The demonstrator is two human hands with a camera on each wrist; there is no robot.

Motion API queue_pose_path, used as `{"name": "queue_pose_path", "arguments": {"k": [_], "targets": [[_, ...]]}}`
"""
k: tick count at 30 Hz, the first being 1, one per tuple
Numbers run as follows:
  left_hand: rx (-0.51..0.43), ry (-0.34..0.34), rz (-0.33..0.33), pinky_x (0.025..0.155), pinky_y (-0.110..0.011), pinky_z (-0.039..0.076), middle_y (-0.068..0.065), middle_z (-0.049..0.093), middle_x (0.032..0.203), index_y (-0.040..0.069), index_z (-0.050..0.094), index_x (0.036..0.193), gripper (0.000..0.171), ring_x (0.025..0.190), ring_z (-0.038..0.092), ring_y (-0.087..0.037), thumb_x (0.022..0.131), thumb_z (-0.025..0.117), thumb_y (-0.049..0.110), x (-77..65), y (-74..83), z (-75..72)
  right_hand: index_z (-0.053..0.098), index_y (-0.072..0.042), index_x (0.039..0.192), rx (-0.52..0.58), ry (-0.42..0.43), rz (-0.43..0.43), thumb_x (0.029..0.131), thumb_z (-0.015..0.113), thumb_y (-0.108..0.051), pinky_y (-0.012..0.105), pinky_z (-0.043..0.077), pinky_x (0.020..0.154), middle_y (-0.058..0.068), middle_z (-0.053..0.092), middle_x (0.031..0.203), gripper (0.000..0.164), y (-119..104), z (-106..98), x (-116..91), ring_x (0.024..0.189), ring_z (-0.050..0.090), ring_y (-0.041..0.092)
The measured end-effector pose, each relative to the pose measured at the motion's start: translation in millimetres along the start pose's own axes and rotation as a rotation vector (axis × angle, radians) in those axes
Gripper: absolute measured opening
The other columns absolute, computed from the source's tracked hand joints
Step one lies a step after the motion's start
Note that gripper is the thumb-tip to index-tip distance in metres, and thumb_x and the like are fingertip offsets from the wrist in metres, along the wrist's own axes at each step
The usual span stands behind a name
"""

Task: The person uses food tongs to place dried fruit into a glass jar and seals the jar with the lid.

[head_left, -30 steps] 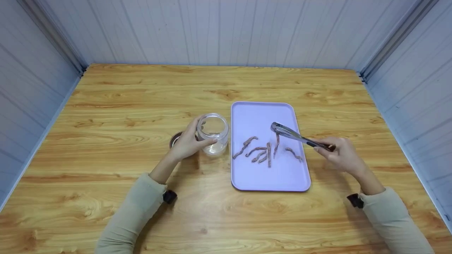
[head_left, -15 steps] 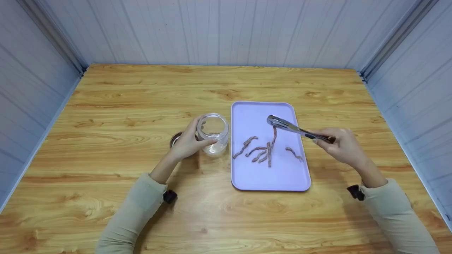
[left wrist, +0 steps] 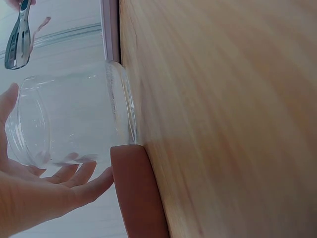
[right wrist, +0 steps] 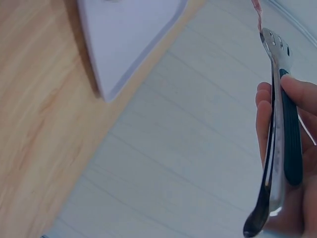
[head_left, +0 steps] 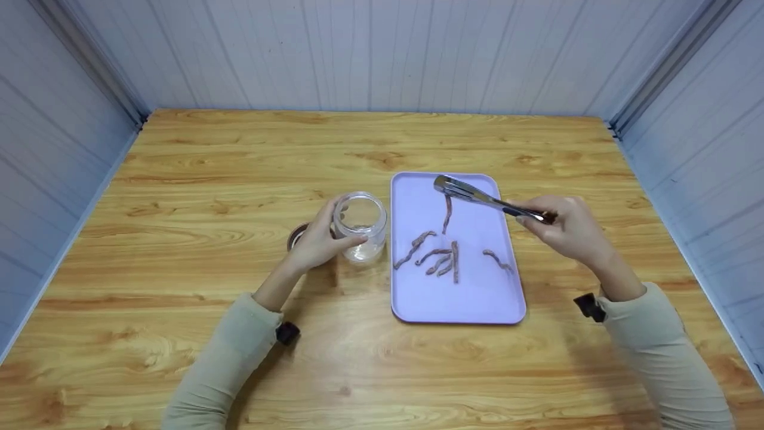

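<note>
My left hand [head_left: 319, 243] grips a clear, uncovered glass jar [head_left: 371, 246], thumb on one side and fingers on the other. No strip shows inside the jar [left wrist: 74, 114] in the left wrist view. My right hand [head_left: 570, 230] holds metal tongs [head_left: 471, 192] with dark grips, squeezed nearly together. From their tips hangs a thin brown strip like dried meat [head_left: 447, 216], over the upper part of a lilac tray [head_left: 444, 306]. Several similar strips [head_left: 456, 263] lie on the tray, one apart [head_left: 496, 261] near its right side.
A round brown lid [left wrist: 138, 193] lies on the table beside the jar's base, partly hidden by my left hand in the head view. The tray's left rim stands close to the jar. White panel walls [head_left: 370, 54] enclose the wooden table [head_left: 239, 161] at the back and sides.
My right hand has moved away from me and left with the tongs, lifting the strip clear of the others. The left hand and jar have stayed in place.
</note>
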State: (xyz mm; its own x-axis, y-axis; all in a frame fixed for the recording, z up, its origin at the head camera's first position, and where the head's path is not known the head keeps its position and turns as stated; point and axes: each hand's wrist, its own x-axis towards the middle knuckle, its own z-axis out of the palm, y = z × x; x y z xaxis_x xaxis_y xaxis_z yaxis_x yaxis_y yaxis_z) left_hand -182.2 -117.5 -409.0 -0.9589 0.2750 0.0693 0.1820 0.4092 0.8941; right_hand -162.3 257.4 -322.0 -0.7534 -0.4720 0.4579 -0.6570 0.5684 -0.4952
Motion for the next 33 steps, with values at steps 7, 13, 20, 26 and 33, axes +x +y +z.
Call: {"name": "queue_pose_path", "arguments": {"k": [7,13,20,26,33], "targets": [[-0.008,0.002,0.016,0.097,-0.037,0.026,-0.012,0.035,0.132,0.013,0.027,0.136,0.083,0.12,0.032,-0.023,0.071,0.074,0.032,0.5,-0.2,-0.1,0.066,0.005,0.094,-0.007,0.006,-0.052,0.074,0.061,0.013,0.016,0.026,0.038,0.009,0.062,0.07,0.023,-28.7,-3.3,18.3,0.042,0.035,0.007],[-0.024,-0.004,0.025,0.096,-0.037,0.027,-0.012,0.034,0.132,0.013,0.027,0.136,0.082,0.12,0.032,-0.024,0.071,0.073,0.034,0.0,-0.7,-0.5,0.069,-0.001,0.092,-0.03,0.057,-0.113,0.074,0.065,0.007,0.017,0.027,0.041,0.002,0.062,0.071,0.02,-12.3,9.4,28.0,0.045,0.036,0.007],[-0.02,-0.001,0.029,0.097,-0.037,0.026,-0.014,0.035,0.132,0.011,0.027,0.135,0.082,0.12,0.032,-0.024,0.071,0.073,0.033,0.7,-1.1,0.0,0.069,-0.006,0.096,0.027,0.074,-0.135,0.077,0.064,0.001,0.019,0.028,0.041,-0.004,0.06,0.069,0.02,-7.9,25.8,38.7,0.045,0.036,0.008],[-0.027,0.006,0.042,0.098,-0.039,0.025,-0.015,0.035,0.131,0.009,0.028,0.135,0.082,0.12,0.032,-0.024,0.071,0.074,0.031,1.2,-1.2,0.1,0.069,-0.006,0.097,0.084,0.087,-0.143,0.078,0.065,-0.001,0.019,0.028,0.041,-0.002,0.063,0.072,0.021,-17.0,40.6,49.2,0.046,0.037,0.008],[-0.034,0.002,0.048,0.097,-0.039,0.025,-0.015,0.036,0.131,0.01,0.028,0.135,0.08,0.12,0.033,-0.027,0.072,0.073,0.03,1.4,-1.9,0.1,0.067,0.003,0.095,0.125,0.109,-0.163,0.075,0.064,0.008,0.02,0.028,0.042,0.011,0.064,0.075,0.02,-45.2,52.9,60.7,0.047,0.037,0.01]]}}
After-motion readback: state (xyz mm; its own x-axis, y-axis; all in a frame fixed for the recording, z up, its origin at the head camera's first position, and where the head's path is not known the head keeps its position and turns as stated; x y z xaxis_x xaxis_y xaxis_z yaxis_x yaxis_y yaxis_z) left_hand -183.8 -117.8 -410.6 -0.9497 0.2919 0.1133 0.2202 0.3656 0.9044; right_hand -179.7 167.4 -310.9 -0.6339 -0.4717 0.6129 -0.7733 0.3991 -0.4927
